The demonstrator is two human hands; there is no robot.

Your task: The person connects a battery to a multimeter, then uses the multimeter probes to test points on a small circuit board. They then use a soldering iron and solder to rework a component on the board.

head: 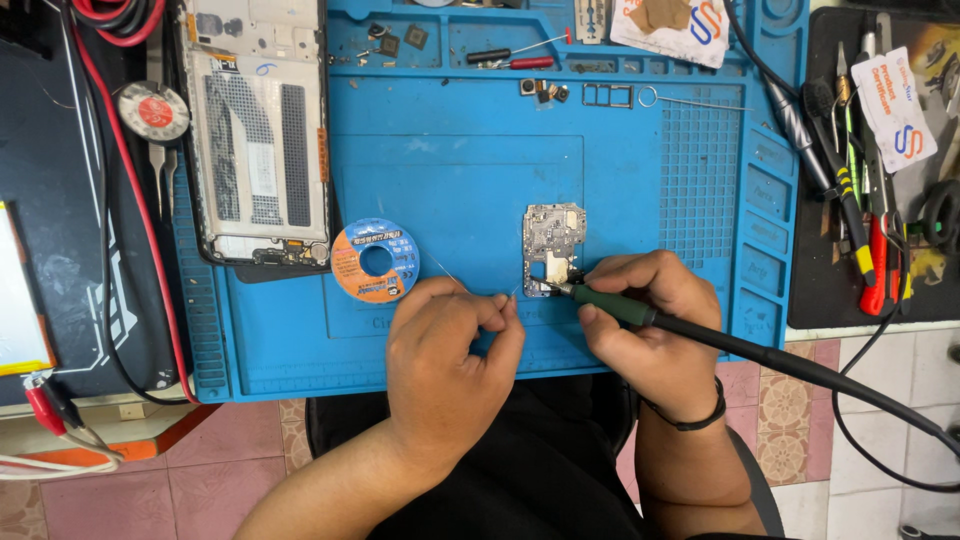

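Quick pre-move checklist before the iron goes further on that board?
1. Soldering iron gripped in right hand: ok.
2. Tip at the lower edge of the circuit board: ok; actual contact: cannot tell.
3. Solder wire pinched in left hand, end close to tip: ok.
4. Board flat on blue mat, nothing clamping it: not ok.
5. Solder spool apart from the board: ok.
6. Iron hot: cannot tell.

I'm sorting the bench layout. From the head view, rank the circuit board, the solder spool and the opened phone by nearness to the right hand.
1. circuit board, just above the right hand.
2. solder spool, farther left on the mat.
3. opened phone, far upper left.
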